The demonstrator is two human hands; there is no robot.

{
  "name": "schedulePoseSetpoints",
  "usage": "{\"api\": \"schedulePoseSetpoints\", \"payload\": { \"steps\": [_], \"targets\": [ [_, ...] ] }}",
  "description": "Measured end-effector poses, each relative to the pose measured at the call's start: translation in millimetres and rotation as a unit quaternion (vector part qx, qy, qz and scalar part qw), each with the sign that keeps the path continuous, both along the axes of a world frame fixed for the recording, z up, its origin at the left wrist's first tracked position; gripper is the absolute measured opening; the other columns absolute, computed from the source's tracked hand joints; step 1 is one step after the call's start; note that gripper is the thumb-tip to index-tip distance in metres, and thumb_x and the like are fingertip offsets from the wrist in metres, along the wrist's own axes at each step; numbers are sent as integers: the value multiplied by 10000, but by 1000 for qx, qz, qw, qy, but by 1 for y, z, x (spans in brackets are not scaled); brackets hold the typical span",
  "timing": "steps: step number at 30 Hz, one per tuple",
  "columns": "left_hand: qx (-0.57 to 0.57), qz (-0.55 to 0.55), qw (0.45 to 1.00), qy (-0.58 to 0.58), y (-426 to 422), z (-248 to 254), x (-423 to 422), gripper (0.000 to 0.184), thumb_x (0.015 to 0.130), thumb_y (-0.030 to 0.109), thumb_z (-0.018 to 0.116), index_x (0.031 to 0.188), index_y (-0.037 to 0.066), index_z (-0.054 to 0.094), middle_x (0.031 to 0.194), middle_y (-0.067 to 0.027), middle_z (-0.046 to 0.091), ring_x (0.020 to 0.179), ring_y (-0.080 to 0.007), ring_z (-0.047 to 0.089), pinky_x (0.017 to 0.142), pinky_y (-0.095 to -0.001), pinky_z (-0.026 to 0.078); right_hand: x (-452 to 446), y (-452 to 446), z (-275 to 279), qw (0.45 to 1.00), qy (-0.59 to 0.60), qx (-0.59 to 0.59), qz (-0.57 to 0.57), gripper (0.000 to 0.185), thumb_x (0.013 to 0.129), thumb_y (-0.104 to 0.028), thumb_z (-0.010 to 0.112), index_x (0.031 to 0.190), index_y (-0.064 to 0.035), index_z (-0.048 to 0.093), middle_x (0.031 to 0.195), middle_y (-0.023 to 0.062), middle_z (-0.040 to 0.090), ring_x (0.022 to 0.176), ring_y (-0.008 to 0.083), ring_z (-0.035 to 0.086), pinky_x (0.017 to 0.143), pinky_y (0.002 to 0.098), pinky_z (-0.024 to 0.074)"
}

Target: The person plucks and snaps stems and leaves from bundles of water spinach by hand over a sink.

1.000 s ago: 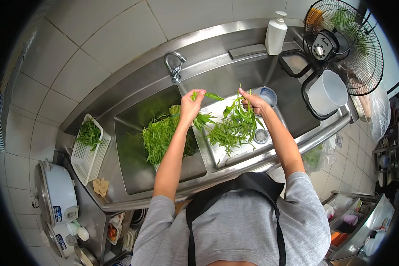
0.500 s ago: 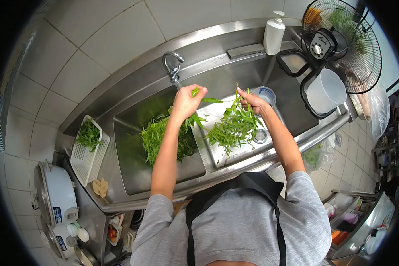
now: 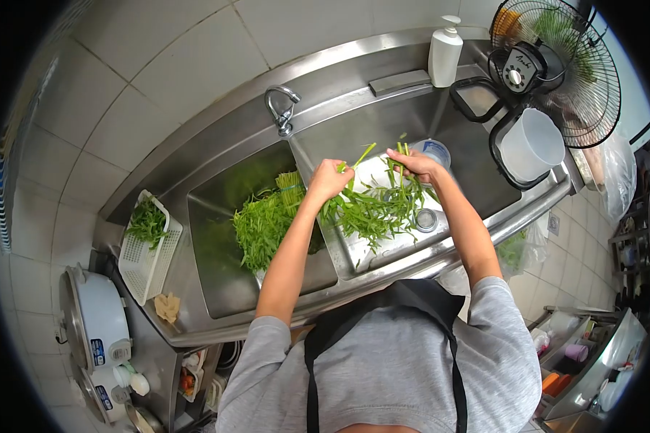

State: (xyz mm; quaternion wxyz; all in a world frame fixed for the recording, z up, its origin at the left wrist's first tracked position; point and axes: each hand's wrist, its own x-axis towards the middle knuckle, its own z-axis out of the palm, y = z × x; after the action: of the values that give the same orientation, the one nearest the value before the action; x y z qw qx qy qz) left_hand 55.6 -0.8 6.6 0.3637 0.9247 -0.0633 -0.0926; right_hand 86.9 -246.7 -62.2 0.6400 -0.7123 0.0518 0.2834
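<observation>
Left hand (image 3: 331,180) pinches a green stem (image 3: 366,153), right hand (image 3: 417,166) grips leafy greens (image 3: 370,220) at the top, both frame centre. Light pinch near the ends should avoid bruising. Tied bundle (image 3: 261,225) sits left of centre.

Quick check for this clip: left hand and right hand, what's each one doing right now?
Left hand: closed, holding a leafy green stem.
Right hand: closed, holding a bunch of leafy greens by the stems.
</observation>
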Motion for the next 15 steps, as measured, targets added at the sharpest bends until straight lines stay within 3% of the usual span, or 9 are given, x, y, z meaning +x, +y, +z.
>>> {"api": "schedulePoseSetpoints", "payload": {
  "steps": [5,9,12,15],
  "targets": [
    [7,24,1000,7,18,-9,6,294,665,276,598,798,18,648,656,-182,607,631,-254,608,658,-343,468,-9,-15,16,990,67,97,-83,361,817,-435,562,774,-81,508,617,-23,507,407,18,369,317,153,283],
    [69,41,997,-19,20,-26,5,299,681,292,613,833,37,657,723,-208,619,722,-318,622,709,-368,469,-4,-24,19,962,108,227,-108,323,847,-405,525,779,-96,458,602,-19,491,392,9,372,314,129,316],
    [52,40,998,-13,19,-28,0,318,698,320,626,864,51,657,747,-220,618,765,-338,616,731,-379,465,1,-28,14,931,134,320,-114,322,843,-416,523,817,-111,422,602,-22,479,385,7,361,312,129,316],
    [36,9,999,-29,14,-24,-1,324,730,338,620,879,53,657,715,-185,622,705,-275,616,701,-352,462,2,-25,13,916,126,366,-109,318,848,-407,516,818,-115,395,597,-29,457,381,0,342,310,135,325]
  ]
}}
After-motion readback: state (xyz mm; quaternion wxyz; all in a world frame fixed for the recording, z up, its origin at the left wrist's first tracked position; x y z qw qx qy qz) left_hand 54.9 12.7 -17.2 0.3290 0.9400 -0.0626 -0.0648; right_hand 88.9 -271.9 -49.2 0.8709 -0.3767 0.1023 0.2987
